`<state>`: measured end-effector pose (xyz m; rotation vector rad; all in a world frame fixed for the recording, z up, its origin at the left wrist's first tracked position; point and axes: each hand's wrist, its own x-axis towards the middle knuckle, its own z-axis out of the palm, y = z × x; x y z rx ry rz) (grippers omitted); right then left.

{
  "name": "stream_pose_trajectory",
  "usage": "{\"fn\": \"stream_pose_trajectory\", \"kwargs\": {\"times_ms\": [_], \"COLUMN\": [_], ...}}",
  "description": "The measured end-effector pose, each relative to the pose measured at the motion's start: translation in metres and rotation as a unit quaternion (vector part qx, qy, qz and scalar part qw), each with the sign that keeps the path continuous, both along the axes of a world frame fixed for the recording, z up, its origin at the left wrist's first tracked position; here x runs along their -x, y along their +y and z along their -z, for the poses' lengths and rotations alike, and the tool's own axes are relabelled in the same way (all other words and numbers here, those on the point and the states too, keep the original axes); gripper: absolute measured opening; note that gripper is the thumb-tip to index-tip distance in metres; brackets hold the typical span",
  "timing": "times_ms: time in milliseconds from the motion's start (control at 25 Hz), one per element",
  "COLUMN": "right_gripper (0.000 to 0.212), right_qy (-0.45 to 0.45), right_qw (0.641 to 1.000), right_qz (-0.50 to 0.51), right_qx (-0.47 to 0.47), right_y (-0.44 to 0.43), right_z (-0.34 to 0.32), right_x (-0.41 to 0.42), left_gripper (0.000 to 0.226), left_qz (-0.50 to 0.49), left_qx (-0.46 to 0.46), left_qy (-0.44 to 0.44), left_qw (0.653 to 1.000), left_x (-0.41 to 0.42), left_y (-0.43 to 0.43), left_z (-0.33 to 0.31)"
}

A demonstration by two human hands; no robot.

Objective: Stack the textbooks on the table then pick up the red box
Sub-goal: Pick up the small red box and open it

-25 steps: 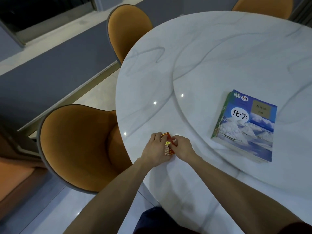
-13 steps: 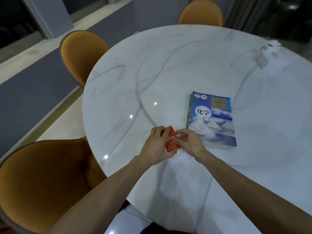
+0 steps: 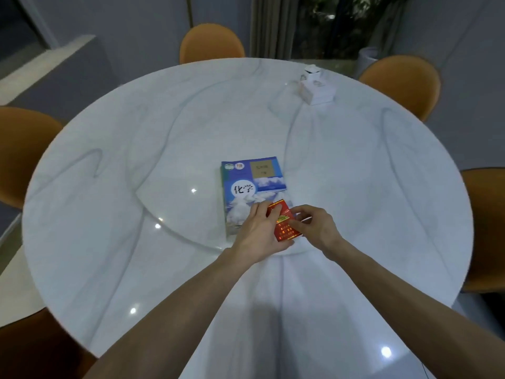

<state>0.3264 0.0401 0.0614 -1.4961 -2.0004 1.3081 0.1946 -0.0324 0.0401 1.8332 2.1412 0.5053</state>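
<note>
Head view, middle of frame: left hand (image 3: 259, 231) and right hand (image 3: 314, 227) both squeeze the red box (image 3: 284, 224); best lift it gently, straight up.

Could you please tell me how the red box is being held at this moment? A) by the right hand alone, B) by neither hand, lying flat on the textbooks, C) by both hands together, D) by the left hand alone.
C: the left hand grips one side of the red box while the right hand pinches the other.
</note>
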Motion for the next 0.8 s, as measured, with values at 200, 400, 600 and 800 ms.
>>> {"fn": "stream_pose_trajectory", "kwargs": {"times_ms": [200,400,600,800], "right_gripper": [0.025,0.024,0.027,0.029], "right_qy": [0.010,0.022,0.035,0.017], "right_qw": [0.999,0.995,0.991,0.987], "right_qz": [0.048,0.093,0.127,0.155], "right_qx": [0.005,0.021,0.033,0.035], "right_y": [0.041,0.089,0.144,0.197], "right_z": [-0.001,0.005,0.020,0.038], "right_x": [-0.067,-0.137,-0.205,-0.250], "left_gripper": [0.084,0.083,0.082,0.081], "left_qz": [0.052,0.095,0.130,0.152], "left_qx": [0.003,0.014,0.025,0.059], "left_qy": [0.003,0.006,0.019,0.041], "left_qw": [0.999,0.995,0.991,0.986], "left_x": [-0.060,-0.127,-0.193,-0.242], "left_y": [0.055,0.112,0.174,0.235], "left_z": [-0.005,-0.003,0.005,0.022]}}
